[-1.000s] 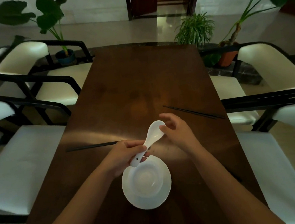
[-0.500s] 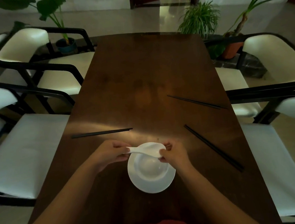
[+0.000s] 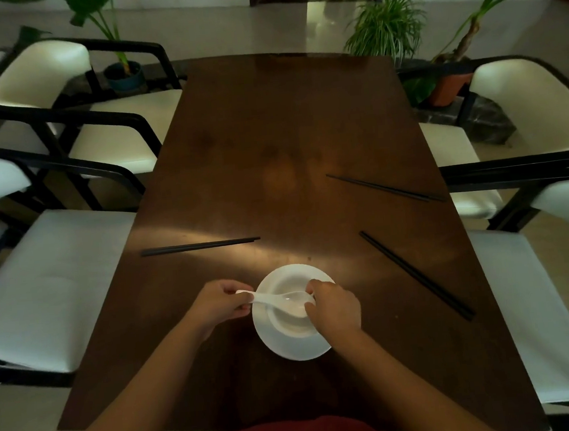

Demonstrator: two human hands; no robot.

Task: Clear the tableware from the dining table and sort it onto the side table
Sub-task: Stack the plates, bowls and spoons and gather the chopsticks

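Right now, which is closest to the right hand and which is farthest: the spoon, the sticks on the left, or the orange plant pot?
From the right hand, in the head view:
1. Spoon: in its grip, over the bowl.
2. Left sticks: flat on the table, up and left of the hand.
3. Orange pot: on the floor past the table's far right corner.

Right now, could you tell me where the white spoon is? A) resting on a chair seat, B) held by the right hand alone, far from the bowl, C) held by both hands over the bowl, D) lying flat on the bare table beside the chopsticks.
C: the left hand grips the handle of the spoon and the right hand its scoop end, over the bowl.
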